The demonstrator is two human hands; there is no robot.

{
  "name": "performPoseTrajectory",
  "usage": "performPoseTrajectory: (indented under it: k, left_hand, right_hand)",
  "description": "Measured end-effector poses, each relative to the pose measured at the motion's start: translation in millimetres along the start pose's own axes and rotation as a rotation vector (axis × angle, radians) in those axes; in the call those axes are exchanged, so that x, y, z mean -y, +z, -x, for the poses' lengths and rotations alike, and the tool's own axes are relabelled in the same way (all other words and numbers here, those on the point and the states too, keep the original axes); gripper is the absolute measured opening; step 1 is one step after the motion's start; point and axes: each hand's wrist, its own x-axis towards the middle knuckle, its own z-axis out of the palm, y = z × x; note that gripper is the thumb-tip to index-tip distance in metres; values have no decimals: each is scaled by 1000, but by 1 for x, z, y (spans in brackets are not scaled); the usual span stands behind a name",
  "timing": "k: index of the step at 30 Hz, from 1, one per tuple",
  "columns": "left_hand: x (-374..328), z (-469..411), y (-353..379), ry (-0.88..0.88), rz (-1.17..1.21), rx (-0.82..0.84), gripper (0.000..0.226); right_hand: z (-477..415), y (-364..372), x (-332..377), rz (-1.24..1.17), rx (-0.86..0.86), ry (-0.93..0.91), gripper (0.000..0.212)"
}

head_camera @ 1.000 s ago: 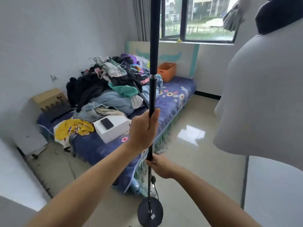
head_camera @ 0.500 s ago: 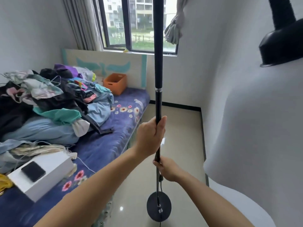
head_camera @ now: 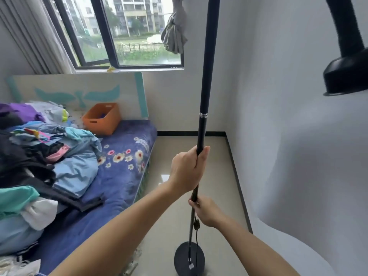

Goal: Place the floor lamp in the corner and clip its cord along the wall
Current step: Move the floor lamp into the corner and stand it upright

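Note:
The black floor lamp [head_camera: 207,76] stands upright in front of me, its pole running out of the top of the view. My left hand [head_camera: 187,169] grips the pole at mid height. Below it, my right hand [head_camera: 207,213] grips the thinner lower pole. The round black base [head_camera: 189,260] hangs near or on the tiled floor; I cannot tell if it touches. A black cord [head_camera: 196,236] with an inline switch runs down beside the pole to the base. The black lamp head [head_camera: 346,76] droops at the upper right, close to the white wall.
A bed [head_camera: 123,172] with a blue flowered sheet fills the left, piled with clothes [head_camera: 39,156] and an orange bin [head_camera: 102,118]. The room corner [head_camera: 226,132] lies ahead between window wall and right wall. A strip of tiled floor [head_camera: 179,156] leads there.
The view has swung right, from the bed toward the window wall and the far corner. Both hands keep the same grip on the pole and the lamp has come along with them.

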Motion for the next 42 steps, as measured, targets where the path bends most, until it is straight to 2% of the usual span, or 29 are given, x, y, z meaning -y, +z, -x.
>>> performPoseTrajectory:
  k: [5,11,17,23,28,34,37,42]
  left_hand:
    - [46,-112,40,-36,-39,76,65]
    - [104,-231,45,-60,-70,24,65]
    - [196,-332,50,-31,-62,17,66]
    - [298,-435,57,-11,15,57,62]
    - [347,-527,75,63,59,124,58]
    - [375,-630,142,112,78,214,60]
    - [393,-683,192,112,50,245,64]
    - [407,-775,282,97,-2,334,58]
  right_hand:
    - [-116,-47,-2,-15,29,-11,19]
    - [-241,-92,33,22,52,-48,18]
    - [-371,-117,64,26,60,-30,21]
    - [-503,-131,97,-9,-15,37,17]
    - [-594,-165,111,-71,-96,115,14]
    - [-686,-226,89,-143,-189,164,12]
    - [-741,-262,64,-166,-195,169,12]
    - [-828,-337,16,-202,-172,190,13]
